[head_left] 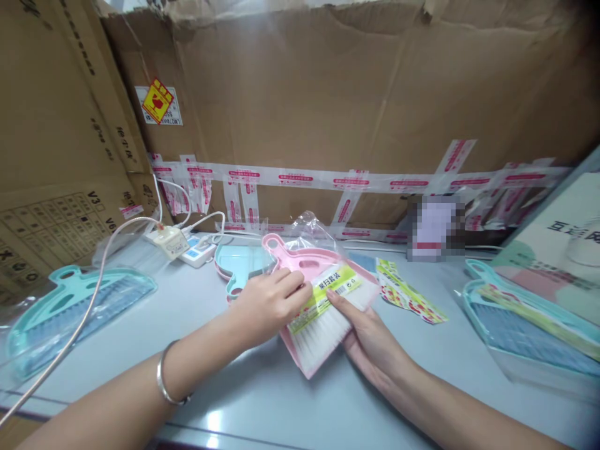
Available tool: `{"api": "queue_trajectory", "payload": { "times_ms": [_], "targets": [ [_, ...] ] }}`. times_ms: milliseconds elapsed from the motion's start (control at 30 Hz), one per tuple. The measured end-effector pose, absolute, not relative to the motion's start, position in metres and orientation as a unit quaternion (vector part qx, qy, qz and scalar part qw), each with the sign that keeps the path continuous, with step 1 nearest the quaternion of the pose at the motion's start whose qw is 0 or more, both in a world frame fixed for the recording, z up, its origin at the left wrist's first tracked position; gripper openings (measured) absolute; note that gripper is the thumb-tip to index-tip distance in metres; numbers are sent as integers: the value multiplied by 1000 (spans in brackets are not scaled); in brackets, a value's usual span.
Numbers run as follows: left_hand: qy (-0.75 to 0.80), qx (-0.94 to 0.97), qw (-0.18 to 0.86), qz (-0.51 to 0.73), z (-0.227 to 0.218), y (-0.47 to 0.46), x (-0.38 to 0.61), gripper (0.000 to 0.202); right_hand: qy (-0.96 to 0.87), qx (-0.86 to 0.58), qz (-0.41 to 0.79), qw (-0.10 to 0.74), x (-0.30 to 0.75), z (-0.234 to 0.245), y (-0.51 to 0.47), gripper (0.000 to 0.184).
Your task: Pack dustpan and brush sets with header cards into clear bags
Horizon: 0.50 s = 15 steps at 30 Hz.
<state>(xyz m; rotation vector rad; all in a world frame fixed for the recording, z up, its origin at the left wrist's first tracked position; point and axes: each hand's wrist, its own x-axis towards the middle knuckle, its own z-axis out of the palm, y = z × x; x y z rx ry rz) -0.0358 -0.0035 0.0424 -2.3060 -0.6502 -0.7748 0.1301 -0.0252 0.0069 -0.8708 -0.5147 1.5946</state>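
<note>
A pink dustpan-and-brush set (313, 307) with white bristles lies at the table's middle, half inside a clear plastic bag (309, 230). A yellow-green paper label (323, 294) lies across it. My left hand (268, 305) grips the set's left edge, fingers curled over the label end. Under the set's right side, my right hand (370, 340) holds it, with the thumb pressing on the label.
A bagged teal set (70, 306) lies at the left, another teal set (525, 319) at the right. A teal dustpan (237, 262) sits behind my hands. Loose labels (407, 290), a white power strip (180, 247) with cables, and cardboard walls surround the grey table (262, 400).
</note>
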Motion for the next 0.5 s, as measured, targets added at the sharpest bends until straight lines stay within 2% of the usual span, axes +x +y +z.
{"api": "queue_trajectory", "payload": {
  "times_ms": [233,300,367,433,500],
  "targets": [
    [-270,-890,183,-318,41,-5,-36,15,-170,-352,657,644,135,11,-16,48],
    [-282,-879,90,-374,44,-7,-36,12,-165,-350,656,648,137,12,-15,48],
    [-365,-796,-26,-483,47,-9,-37,22,-153,-351,656,651,138,14,-15,48],
    [-474,-628,-169,-594,49,-10,-38,33,-137,-353,654,655,138,16,-16,47],
    [-516,-448,-329,-652,49,-9,-36,40,-125,-354,651,660,137,19,-18,46]
  ]
}}
